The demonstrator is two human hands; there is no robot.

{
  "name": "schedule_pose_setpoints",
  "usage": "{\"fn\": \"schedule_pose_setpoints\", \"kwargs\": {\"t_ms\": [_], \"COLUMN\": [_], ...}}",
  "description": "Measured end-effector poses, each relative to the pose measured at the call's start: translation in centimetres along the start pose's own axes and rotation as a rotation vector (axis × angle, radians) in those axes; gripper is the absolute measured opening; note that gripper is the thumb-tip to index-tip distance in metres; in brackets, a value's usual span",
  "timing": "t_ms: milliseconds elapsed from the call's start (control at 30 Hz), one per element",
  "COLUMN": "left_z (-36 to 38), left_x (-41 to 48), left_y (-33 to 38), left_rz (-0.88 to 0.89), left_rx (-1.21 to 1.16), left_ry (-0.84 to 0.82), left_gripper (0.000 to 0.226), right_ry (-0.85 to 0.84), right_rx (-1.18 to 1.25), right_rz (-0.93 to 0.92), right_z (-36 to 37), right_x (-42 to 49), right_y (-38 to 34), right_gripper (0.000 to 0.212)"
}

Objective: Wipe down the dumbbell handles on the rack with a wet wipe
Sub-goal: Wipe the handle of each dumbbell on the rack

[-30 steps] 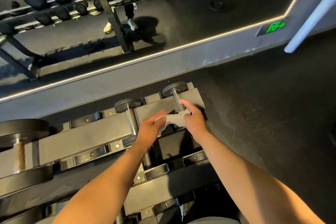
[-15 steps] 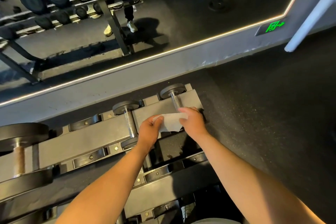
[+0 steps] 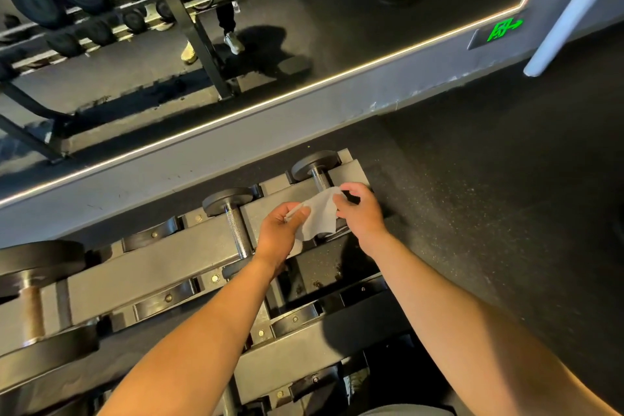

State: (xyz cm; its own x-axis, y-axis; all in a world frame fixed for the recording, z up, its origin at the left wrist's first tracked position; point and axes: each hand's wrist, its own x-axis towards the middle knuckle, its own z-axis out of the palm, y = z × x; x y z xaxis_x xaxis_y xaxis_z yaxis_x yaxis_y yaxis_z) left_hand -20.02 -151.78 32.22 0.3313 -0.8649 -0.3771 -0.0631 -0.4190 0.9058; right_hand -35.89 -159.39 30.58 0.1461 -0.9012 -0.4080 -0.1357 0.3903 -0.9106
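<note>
Both forearms reached in over the rack. Up at its top rail's right end, the left hand pinched one edge of the wet wipe and the right hand pinched the other. The sheet spread between them and hid the near part of the end handle. Just to the left, the second handle lay bare. Beyond, the mirror showed more racked dumbbells.

Left hand and right hand pinch a wet wipe above the rightmost dumbbell handle
</note>
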Motion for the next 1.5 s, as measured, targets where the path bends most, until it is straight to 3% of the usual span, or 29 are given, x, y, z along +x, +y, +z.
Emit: {"fn": "schedule_pose_setpoints", "kwargs": {"t_ms": [133,333,467,600,733,833,1067,1333,1500], "left_z": [-0.9,-2.7,-4.6,-6.6,-8.5,-9.7,-12.0,-12.2,-11.6], "left_x": [-0.3,-2.1,-3.2,-4.2,-5.4,-6.3,-6.9,-6.9,-6.6], "left_y": [0.6,1.6,1.7,1.4,0.9,0.3,-0.9,-1.7,-1.7], "left_rz": [0.020,0.081,0.127,0.063,0.075,0.089,0.172,0.278,0.379], "left_rx": [-0.009,0.013,0.068,-0.010,-0.013,-0.051,0.003,0.306,0.404], "left_ry": [-0.035,-0.104,-0.118,-0.059,0.044,0.032,0.082,0.030,0.073], "left_gripper": [0.020,0.021,0.025,0.018,0.015,0.021,0.027,0.031,0.009], "right_ry": [-0.075,-0.123,-0.272,-0.147,0.017,-0.002,-0.004,-0.109,-0.051], "right_rx": [0.094,0.025,0.005,-0.057,-0.140,-0.197,-0.137,-0.069,-0.115], "right_rz": [0.106,0.177,0.232,0.120,0.019,-0.020,-0.082,-0.025,-0.126], "right_z": [-0.1,1.8,3.7,5.5,6.8,7.9,8.9,9.5,9.2], "right_x": [-0.5,-1.4,-3.3,-4.9,-6.7,-8.0,-10.7,-12.2,-12.6], "right_y": [-0.8,-2.1,-2.5,-3.0,-3.6,-3.8,-3.9,-5.0,-4.4], "right_gripper": [0.043,0.026,0.042,0.041,0.023,0.014,0.021,0.024,0.023]}}
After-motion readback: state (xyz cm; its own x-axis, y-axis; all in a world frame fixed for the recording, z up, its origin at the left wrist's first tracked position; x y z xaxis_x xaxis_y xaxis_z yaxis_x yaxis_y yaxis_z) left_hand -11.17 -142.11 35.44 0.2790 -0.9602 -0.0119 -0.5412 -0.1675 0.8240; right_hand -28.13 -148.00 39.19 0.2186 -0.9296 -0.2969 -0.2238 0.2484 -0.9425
